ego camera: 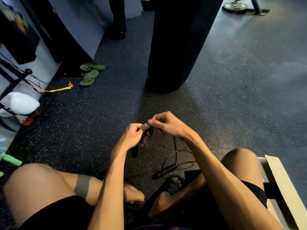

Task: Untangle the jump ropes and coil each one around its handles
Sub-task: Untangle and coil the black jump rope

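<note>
The black jump rope [175,147] is pinched between both hands: the left hand [132,135] curls round a loop of it, one handle [134,151] hanging straight down beneath, while the right hand [166,124] nips what seems a knot. From the right hand the rope drops to the second handle [164,171], lying below that wrist, slanting lower-left to upper-right.

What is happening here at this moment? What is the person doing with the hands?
A seated person is working on a black jump rope. The left hand and the right hand pinch its cord close together, probably at a tangle. One black handle hangs below the left hand; the other handle lies on the floor among loose loops. This rope is not yet coiled. A yellow-handled rope lies further away on the left.
</note>
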`<state>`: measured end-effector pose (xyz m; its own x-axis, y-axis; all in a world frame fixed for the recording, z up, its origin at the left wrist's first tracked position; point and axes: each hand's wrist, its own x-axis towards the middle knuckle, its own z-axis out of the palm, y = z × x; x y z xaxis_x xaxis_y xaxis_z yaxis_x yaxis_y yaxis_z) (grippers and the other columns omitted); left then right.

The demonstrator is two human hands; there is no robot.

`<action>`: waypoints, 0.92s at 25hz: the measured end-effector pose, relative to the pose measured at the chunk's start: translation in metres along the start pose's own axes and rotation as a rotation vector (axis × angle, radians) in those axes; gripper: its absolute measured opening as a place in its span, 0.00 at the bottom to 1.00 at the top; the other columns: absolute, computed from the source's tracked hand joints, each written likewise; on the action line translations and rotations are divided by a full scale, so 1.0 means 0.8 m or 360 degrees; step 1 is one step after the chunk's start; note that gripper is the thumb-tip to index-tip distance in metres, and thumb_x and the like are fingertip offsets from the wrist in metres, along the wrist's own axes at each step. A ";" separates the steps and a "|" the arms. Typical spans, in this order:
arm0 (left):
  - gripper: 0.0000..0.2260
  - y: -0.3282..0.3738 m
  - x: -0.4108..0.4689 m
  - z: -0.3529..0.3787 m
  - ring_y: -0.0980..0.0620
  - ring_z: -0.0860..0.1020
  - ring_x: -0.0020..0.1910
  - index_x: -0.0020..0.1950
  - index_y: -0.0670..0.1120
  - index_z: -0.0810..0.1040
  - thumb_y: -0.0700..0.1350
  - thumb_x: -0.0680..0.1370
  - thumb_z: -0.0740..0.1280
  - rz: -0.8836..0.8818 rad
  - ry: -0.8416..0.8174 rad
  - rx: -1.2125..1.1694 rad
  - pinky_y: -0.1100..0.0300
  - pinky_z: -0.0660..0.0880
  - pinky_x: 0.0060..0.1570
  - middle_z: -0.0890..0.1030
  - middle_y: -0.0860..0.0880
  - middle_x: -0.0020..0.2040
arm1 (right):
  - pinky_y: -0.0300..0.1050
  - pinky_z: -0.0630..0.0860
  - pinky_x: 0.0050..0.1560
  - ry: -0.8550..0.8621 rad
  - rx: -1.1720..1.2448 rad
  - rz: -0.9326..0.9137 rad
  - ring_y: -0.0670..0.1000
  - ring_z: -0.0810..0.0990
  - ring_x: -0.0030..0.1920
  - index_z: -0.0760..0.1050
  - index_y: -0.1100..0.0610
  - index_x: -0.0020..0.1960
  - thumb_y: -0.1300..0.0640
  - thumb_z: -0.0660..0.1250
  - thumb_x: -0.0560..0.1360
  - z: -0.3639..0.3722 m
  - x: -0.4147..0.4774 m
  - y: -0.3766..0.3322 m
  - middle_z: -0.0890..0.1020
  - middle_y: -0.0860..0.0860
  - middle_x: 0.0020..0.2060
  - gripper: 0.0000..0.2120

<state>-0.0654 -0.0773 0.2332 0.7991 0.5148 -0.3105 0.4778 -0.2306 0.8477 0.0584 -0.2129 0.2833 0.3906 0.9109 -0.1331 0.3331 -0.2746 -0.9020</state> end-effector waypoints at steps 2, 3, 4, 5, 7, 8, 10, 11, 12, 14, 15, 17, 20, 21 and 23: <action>0.17 0.012 -0.007 0.003 0.54 0.67 0.21 0.37 0.43 0.73 0.49 0.83 0.59 -0.0045 -0.0057 -0.0447 0.61 0.62 0.23 0.73 0.49 0.27 | 0.33 0.63 0.29 0.0122 0.0142 0.0050 0.40 0.67 0.27 0.78 0.65 0.46 0.54 0.65 0.81 -0.004 0.010 0.003 0.74 0.45 0.28 0.13; 0.17 0.018 -0.012 0.004 0.56 0.64 0.21 0.36 0.44 0.72 0.49 0.83 0.59 -0.0050 -0.0044 -0.0635 0.63 0.60 0.22 0.71 0.50 0.26 | 0.33 0.64 0.29 0.0159 0.0209 0.0067 0.39 0.68 0.27 0.78 0.63 0.47 0.56 0.65 0.80 -0.003 0.013 0.005 0.74 0.43 0.28 0.10; 0.18 0.020 -0.014 0.006 0.56 0.63 0.21 0.34 0.45 0.71 0.50 0.82 0.60 -0.0042 -0.0029 -0.0767 0.64 0.60 0.23 0.69 0.50 0.25 | 0.33 0.64 0.30 0.0192 0.0258 0.0072 0.39 0.68 0.28 0.77 0.61 0.48 0.57 0.66 0.80 -0.001 0.017 0.008 0.75 0.43 0.29 0.07; 0.19 0.021 -0.016 0.006 0.56 0.62 0.20 0.32 0.45 0.69 0.50 0.82 0.61 -0.0011 -0.0042 -0.0893 0.63 0.61 0.24 0.67 0.51 0.24 | 0.34 0.64 0.31 0.0225 0.0290 0.0072 0.40 0.68 0.30 0.76 0.60 0.48 0.58 0.66 0.80 0.001 0.019 0.013 0.75 0.46 0.30 0.05; 0.21 0.017 -0.015 0.001 0.56 0.58 0.19 0.30 0.45 0.67 0.50 0.82 0.60 0.0052 -0.0079 -0.1231 0.61 0.60 0.27 0.61 0.53 0.21 | 0.37 0.65 0.33 0.0304 0.0311 0.0083 0.44 0.68 0.33 0.74 0.59 0.48 0.58 0.66 0.80 0.005 0.023 0.030 0.74 0.52 0.35 0.04; 0.21 0.013 -0.014 -0.004 0.56 0.57 0.19 0.31 0.45 0.66 0.50 0.83 0.59 0.0066 -0.0092 -0.1445 0.60 0.58 0.28 0.60 0.53 0.21 | 0.39 0.66 0.34 0.0339 0.0300 0.0099 0.46 0.69 0.35 0.74 0.59 0.48 0.58 0.66 0.80 0.006 0.022 0.039 0.74 0.53 0.36 0.04; 0.19 0.009 -0.011 -0.016 0.56 0.57 0.21 0.34 0.45 0.69 0.52 0.83 0.57 0.0092 -0.0088 -0.1832 0.60 0.59 0.30 0.59 0.54 0.23 | 0.45 0.71 0.36 0.0384 0.0273 0.0168 0.49 0.72 0.35 0.73 0.59 0.49 0.58 0.65 0.80 0.012 0.017 0.059 0.75 0.52 0.35 0.04; 0.18 0.009 -0.010 -0.020 0.56 0.58 0.23 0.37 0.45 0.71 0.52 0.83 0.55 0.0119 -0.0059 -0.1967 0.60 0.63 0.33 0.60 0.53 0.25 | 0.47 0.73 0.36 0.0385 0.0283 0.0222 0.50 0.73 0.35 0.72 0.59 0.49 0.59 0.65 0.80 0.016 0.014 0.068 0.75 0.52 0.35 0.04; 0.18 0.008 -0.009 -0.023 0.55 0.61 0.25 0.41 0.44 0.73 0.52 0.84 0.54 0.0149 -0.0013 -0.2067 0.60 0.65 0.36 0.62 0.53 0.27 | 0.48 0.75 0.36 0.0360 0.0306 0.0278 0.51 0.75 0.34 0.71 0.61 0.50 0.60 0.64 0.80 0.022 0.009 0.075 0.76 0.53 0.34 0.03; 0.16 0.008 -0.005 -0.023 0.54 0.66 0.30 0.46 0.42 0.74 0.49 0.84 0.53 0.0220 0.0127 -0.2165 0.58 0.67 0.44 0.67 0.51 0.30 | 0.45 0.76 0.33 0.0234 0.0306 0.0362 0.53 0.77 0.32 0.70 0.63 0.51 0.62 0.63 0.81 0.035 0.000 0.082 0.78 0.56 0.34 0.04; 0.15 0.009 -0.004 -0.022 0.53 0.68 0.32 0.47 0.41 0.74 0.48 0.84 0.53 0.0243 0.0217 -0.2169 0.58 0.67 0.46 0.70 0.50 0.32 | 0.42 0.77 0.31 0.0147 0.0273 0.0382 0.53 0.78 0.31 0.71 0.63 0.51 0.61 0.64 0.81 0.040 -0.005 0.083 0.79 0.57 0.34 0.05; 0.13 0.006 -0.001 -0.016 0.52 0.70 0.34 0.48 0.41 0.75 0.46 0.84 0.56 0.0274 0.0416 -0.2073 0.58 0.69 0.45 0.73 0.49 0.34 | 0.41 0.77 0.30 -0.0046 0.0170 0.0381 0.51 0.79 0.29 0.71 0.63 0.50 0.60 0.66 0.80 0.047 -0.011 0.084 0.81 0.57 0.33 0.06; 0.11 -0.006 0.007 -0.005 0.52 0.74 0.34 0.47 0.42 0.77 0.46 0.83 0.59 0.0314 0.0702 -0.1571 0.58 0.73 0.43 0.77 0.48 0.34 | 0.39 0.77 0.30 -0.0342 0.0091 0.0320 0.49 0.79 0.28 0.72 0.62 0.50 0.61 0.67 0.79 0.045 -0.015 0.071 0.81 0.57 0.34 0.05; 0.11 -0.010 0.008 -0.002 0.52 0.75 0.33 0.46 0.43 0.77 0.45 0.83 0.59 0.0346 0.0748 -0.1330 0.58 0.74 0.42 0.78 0.48 0.33 | 0.39 0.77 0.30 -0.0418 0.0077 0.0282 0.49 0.79 0.28 0.72 0.62 0.50 0.62 0.66 0.79 0.042 -0.014 0.063 0.81 0.57 0.33 0.04; 0.11 -0.013 0.011 0.006 0.54 0.76 0.29 0.44 0.43 0.77 0.43 0.83 0.60 0.0418 0.0737 -0.0881 0.59 0.75 0.37 0.78 0.48 0.31 | 0.41 0.78 0.32 -0.0519 0.0022 0.0198 0.50 0.79 0.29 0.73 0.61 0.50 0.62 0.66 0.79 0.037 -0.013 0.043 0.81 0.55 0.33 0.02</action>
<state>-0.0621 -0.0742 0.2194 0.5684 0.8218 0.0394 -0.0562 -0.0090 0.9984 0.0405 -0.2228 0.2414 0.1318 0.9217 -0.3648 0.2874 -0.3878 -0.8758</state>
